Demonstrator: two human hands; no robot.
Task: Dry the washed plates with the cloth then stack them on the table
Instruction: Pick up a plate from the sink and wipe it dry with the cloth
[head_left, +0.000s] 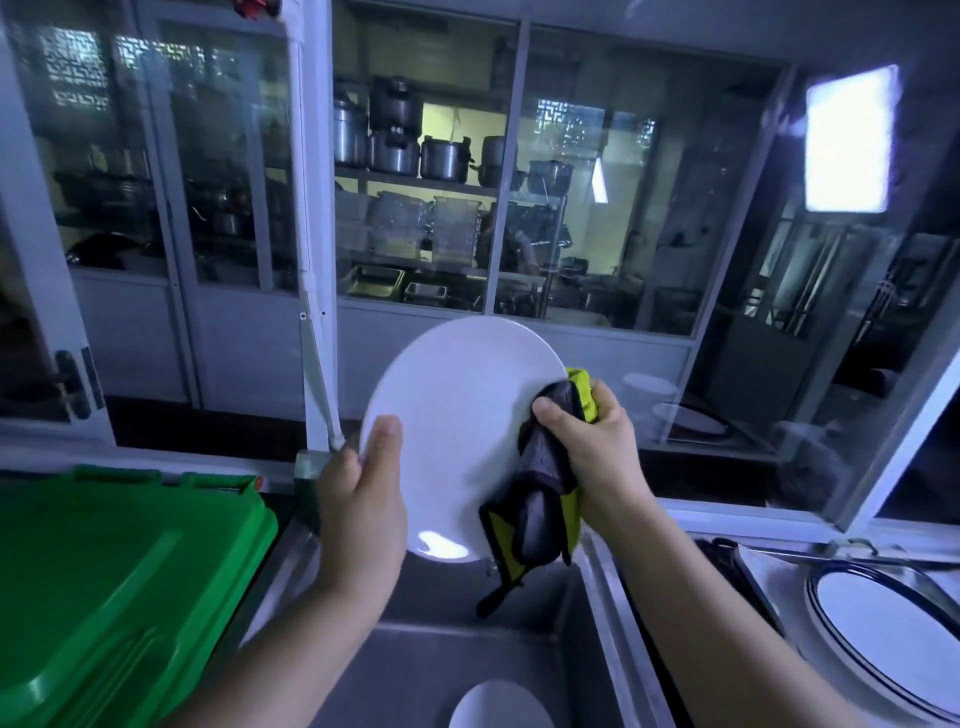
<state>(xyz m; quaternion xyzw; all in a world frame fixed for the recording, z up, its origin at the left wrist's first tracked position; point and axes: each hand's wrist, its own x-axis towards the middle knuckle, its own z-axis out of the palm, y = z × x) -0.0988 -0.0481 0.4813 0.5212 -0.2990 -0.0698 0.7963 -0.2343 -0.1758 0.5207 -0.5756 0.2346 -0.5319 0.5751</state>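
1. The left hand (363, 483) grips the left rim of a white plate (457, 415), thumb on its face and fingers hidden behind. The right hand (587, 447) is curled round a bunched grey-and-yellow cloth (545, 467) and presses it to the plate's right edge.
2. The plate is held nearly upright in the air above the steel sink (441, 649).
3. To dry it well, turn the plate within the left hand's grip while the cloth sweeps from rim to centre, then wipe the back. A shiny patch near the bottom edge may be water or only glare.
4. Keep the cloth's hanging tail out of the sink.
5. Another white plate (498, 706) lies below in the sink. Blue-rimmed plates (883, 634) sit stacked to the right.
6. No brand, label or writing can be read anywhere.
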